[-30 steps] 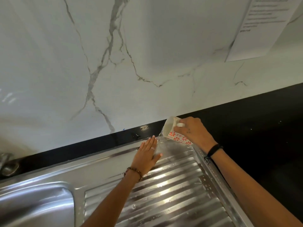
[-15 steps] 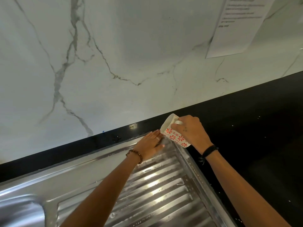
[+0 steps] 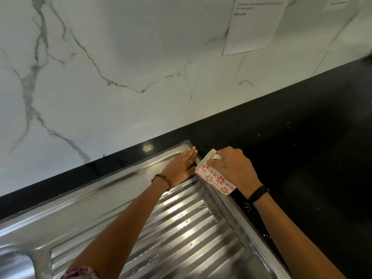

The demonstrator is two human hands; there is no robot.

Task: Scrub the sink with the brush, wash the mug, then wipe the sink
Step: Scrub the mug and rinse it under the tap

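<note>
**Now the hand is rubbing the far corner of the sink**

Here, at the left, the sink [image 3: 60, 214] is showing its shiny steel rim, and a bit of the deep bowl is peeking in at the near left corner. The ridged draining board [image 3: 181, 228] is running across the middle, with small wet drops shining on it.

The left hand [image 3: 180, 168] is lying flat on the steel, fingers straight and holding nothing. Its fingertips [image 3: 193, 152] are reaching right into the far right corner of the sink. It looks like the hand is rubbing or pushing water there, since no cloth or brush is showing.

Just beside it, the right hand [image 3: 231, 170] is gripping the mug [image 3: 213, 178], with fingers curled round its handle side. The mug is white with red flowers. It is tipping over at the right edge of the sink, mouth pointing to the far corner, most likely so water can pour onto the steel. No water can be made out leaving it, though.

To the right, the black counter [image 3: 302, 158] is lying dark and speckled. Up on the marble wall [image 3: 120, 57], a sheet of paper [image 3: 255, 23] is hanging.
</note>
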